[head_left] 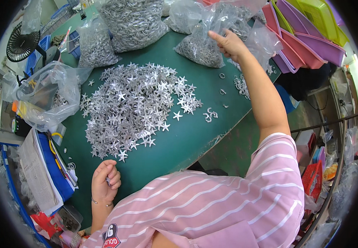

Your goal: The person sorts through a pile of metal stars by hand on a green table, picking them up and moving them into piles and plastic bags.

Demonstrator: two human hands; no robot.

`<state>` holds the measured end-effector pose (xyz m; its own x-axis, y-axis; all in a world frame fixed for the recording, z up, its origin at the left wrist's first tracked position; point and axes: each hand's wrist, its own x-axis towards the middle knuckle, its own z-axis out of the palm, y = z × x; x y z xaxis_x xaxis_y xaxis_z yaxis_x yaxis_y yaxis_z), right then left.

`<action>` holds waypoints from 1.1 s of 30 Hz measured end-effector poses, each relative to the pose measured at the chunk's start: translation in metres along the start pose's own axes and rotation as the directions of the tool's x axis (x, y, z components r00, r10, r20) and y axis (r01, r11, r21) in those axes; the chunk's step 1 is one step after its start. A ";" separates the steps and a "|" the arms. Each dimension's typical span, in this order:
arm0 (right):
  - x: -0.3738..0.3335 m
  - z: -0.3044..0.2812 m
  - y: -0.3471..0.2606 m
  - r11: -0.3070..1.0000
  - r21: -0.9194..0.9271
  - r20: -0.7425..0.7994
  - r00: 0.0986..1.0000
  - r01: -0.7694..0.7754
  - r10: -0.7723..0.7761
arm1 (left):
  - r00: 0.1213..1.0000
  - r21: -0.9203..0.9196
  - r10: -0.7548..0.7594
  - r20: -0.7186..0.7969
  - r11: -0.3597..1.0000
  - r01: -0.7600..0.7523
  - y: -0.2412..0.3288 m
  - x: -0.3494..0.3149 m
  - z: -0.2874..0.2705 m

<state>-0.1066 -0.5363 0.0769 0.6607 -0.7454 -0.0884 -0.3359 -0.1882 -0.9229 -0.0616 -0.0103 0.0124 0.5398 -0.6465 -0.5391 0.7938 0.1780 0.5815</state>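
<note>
A wide heap of small silver starfish-shaped pieces covers the middle of the green table. My left hand is closed at the near edge of the heap, with a small silver piece showing between its fingers; its shape is mostly hidden. Across the table at the far right, my right hand reaches over a clear plastic bag of silver pieces. One finger points left and the thumb stands apart. The hand overlaps the bag's upper part; whether it touches the plastic is unclear.
More filled clear bags stand along the back. Loose ring-like pieces lie at the right edge. Pink, purple and green trays are stacked at far right. On the left are a black fan, a crumpled plastic bag and papers.
</note>
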 end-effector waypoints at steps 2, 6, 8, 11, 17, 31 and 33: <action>0.002 0.007 -0.003 0.995 -0.102 -0.010 1.000 0.011 -0.012 | 1.000 -0.007 -0.004 0.017 1.000 0.004 0.000 0.003 0.000; 0.011 0.017 0.005 0.993 -0.111 0.040 0.998 -0.040 0.045 | 1.000 -0.001 -0.021 0.013 1.000 0.021 0.001 0.003 0.004; 0.023 0.015 0.020 0.994 -0.069 0.032 0.996 -0.086 0.088 | 0.999 -0.004 -0.031 0.018 1.000 0.031 0.002 0.007 0.004; 0.032 0.017 0.034 0.959 0.225 -0.012 0.984 -0.172 0.179 | 1.000 0.031 -0.026 0.005 0.999 0.026 0.002 0.007 0.004; 0.016 0.030 0.019 0.868 0.487 -0.112 0.979 -0.097 0.172 | 1.000 0.021 -0.028 -0.001 0.999 0.028 0.004 0.008 0.003; 0.025 0.050 0.002 0.525 0.849 -0.127 0.985 0.050 0.113 | 0.991 -0.189 -0.118 0.058 0.974 0.127 0.012 0.011 0.004; 0.028 0.052 0.011 0.552 0.826 -0.179 0.982 0.114 0.066 | 0.991 -0.189 -0.131 0.039 0.972 0.136 0.010 0.014 0.003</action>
<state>-0.0570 -0.5259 0.0448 0.5062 -0.8587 -0.0801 0.4444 0.3394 -0.8291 -0.0471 -0.0196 0.0124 0.4199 -0.6929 -0.5861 0.8984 0.2256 0.3769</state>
